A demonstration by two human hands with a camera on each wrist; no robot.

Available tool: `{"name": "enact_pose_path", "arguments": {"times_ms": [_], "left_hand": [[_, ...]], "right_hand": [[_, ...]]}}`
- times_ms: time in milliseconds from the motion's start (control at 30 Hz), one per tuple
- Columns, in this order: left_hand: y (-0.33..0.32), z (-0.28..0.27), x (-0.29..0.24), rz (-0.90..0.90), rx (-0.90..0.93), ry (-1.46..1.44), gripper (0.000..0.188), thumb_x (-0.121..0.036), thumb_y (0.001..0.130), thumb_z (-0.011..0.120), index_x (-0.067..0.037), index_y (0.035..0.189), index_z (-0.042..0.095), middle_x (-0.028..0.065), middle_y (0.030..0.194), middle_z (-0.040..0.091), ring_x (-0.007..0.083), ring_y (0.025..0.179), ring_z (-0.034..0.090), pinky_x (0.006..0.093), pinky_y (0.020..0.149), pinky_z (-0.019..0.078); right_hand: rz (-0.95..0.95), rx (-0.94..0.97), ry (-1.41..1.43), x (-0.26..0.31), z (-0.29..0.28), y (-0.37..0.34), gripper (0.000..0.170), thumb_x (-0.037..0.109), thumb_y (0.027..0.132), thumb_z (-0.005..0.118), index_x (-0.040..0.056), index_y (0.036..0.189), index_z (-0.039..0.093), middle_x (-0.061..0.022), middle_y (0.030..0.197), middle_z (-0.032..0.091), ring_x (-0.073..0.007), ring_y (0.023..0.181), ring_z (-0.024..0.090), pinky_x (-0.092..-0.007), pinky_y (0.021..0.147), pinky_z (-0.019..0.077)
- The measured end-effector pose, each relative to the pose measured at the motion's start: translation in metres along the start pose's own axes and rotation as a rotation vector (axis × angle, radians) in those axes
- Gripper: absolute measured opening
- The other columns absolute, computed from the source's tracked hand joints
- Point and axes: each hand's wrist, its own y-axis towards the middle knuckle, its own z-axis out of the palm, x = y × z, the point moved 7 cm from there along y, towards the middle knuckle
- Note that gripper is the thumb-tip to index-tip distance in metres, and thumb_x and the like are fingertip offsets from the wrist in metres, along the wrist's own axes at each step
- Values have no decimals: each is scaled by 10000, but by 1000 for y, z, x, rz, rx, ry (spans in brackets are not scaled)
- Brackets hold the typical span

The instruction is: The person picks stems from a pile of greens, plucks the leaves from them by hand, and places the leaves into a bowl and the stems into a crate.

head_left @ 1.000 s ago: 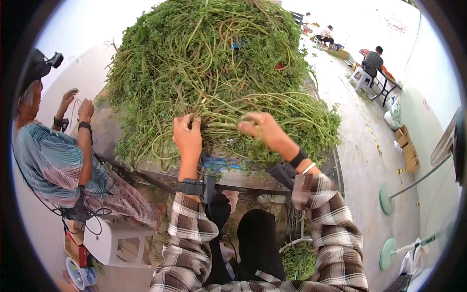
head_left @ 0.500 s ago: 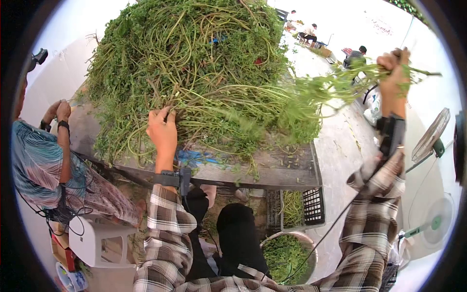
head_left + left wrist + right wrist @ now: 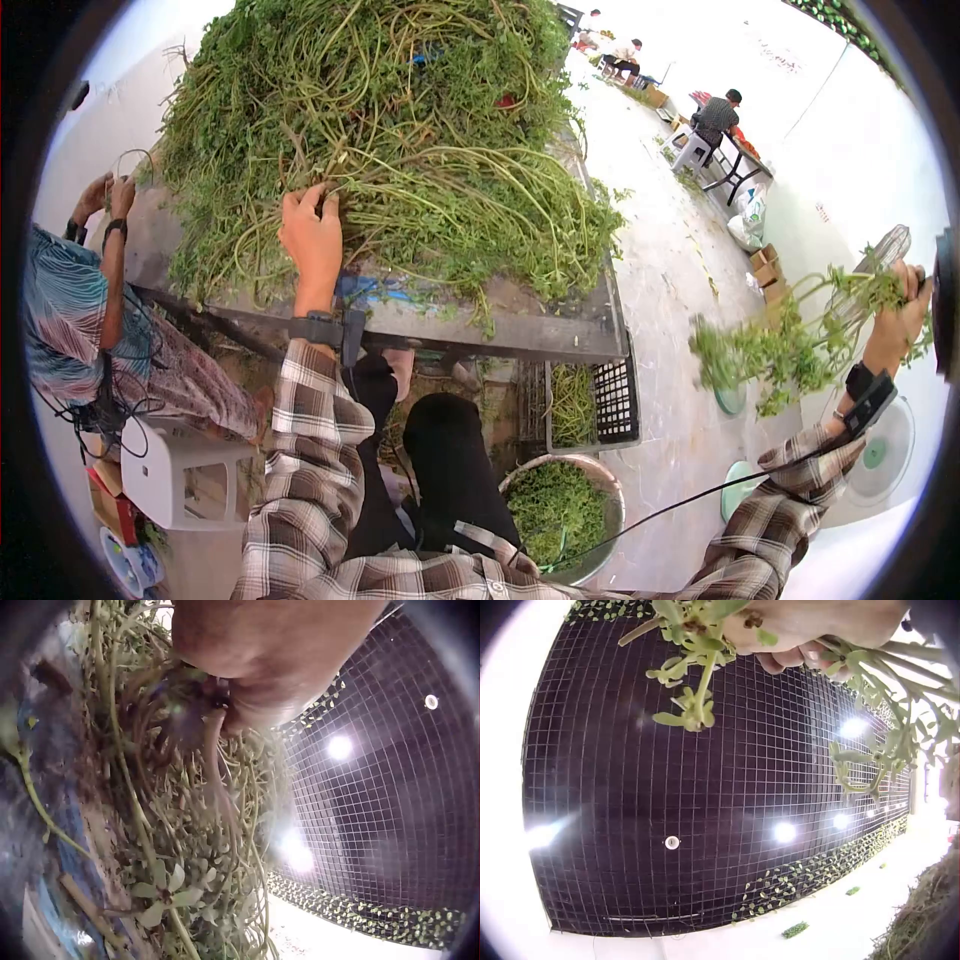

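Note:
A large heap of leafy green stems covers the dark wooden table. At its near edge my left hand pinches stem ends between thumb and fingers. In the left wrist view a brown stem runs down from under that hand, whose fingertips are mostly hidden. Out to the far right, off the table, my right hand is raised and grips a bunch of leafy stems, its leafy end hanging to the left. The right wrist view shows fleshy leaves beside the curled fingers.
Below the table edge stand a black crate of stems and a round tub of greens. Another person stands at left by a white stool. Fans stand at right; a cable crosses to my right wrist.
My right hand has pulled a bunch off the heap, swung it up and out to the far right, then lowered somewhat. My left hand keeps its hold at the heap's edge.

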Motion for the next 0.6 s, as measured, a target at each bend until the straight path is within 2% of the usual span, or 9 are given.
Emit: {"name": "enact_pose_path", "arguments": {"times_ms": [67,133,167,233,300,400,467,567,600], "left_hand": [[-4,-9,-12,-138,108,-116,260,-121,819,580,-82,1075,605,132,1051,520,320,909,533,438,787,411],[-6,-13,-14,-79,100,-139,296,-99,817,563,-73,1112,579,149,1083,514,340,949,525,432,816,410],[-6,-14,-16,-25,87,-163,334,-77,815,546,-64,1148,554,166,1114,509,359,990,517,426,844,409],[-10,-12,-14,17,165,-127,402,-60,808,519,-43,1209,506,218,1168,484,388,1063,481,416,904,389],[-12,-19,-21,98,205,-52,397,-64,805,525,3,1197,507,221,1189,476,376,1087,469,403,936,370],[-22,-34,-38,-13,253,-103,371,-123,854,530,-40,1215,516,179,1165,504,311,995,539,360,804,454],[-28,-38,-57,-6,255,-92,349,-155,883,520,-39,1212,523,161,1153,516,279,955,565,342,739,483],[-48,-39,-106,336,212,-346,206,-81,866,532,-24,1048,608,76,1037,573,195,842,580,309,667,483],[-59,-28,-121,255,354,-438,194,-51,855,527,-21,1027,611,60,1002,570,141,776,575,253,600,466]], "right_hand": [[-11,-78,-79,-2,6,-21,190,139,912,472,60,746,425,21,611,288,-92,548,275,-223,529,290],[203,4,195,-29,8,-41,196,170,918,488,61,760,449,23,604,298,-80,531,280,-215,511,295],[220,-38,119,-42,24,-58,211,220,921,506,55,794,470,30,605,297,-68,514,272,-214,485,294],[158,-186,-273,-64,60,-105,242,295,903,547,56,866,523,15,622,415,-65,529,374,-208,475,334],[290,-341,-545,-91,84,-139,333,386,879,555,56,834,562,-8,608,493,-89,502,441,-228,488,375],[394,23,-513,-134,118,-164,417,419,926,440,37,803,554,0,550,474,-95,485,461,-229,471,378],[497,78,-304,-157,132,-178,391,367,937,452,4,819,540,-5,563,458,-97,494,451,-239,508,427],[552,132,-205,-178,147,-189,383,338,945,447,-21,846,533,-11,591,468,-105,558,483,-247,530,448],[559,147,-198,-184,154,-192,383,338,945,447,-21,846,533,-11,591,468,-105,558,483,-247,530,448]]}}
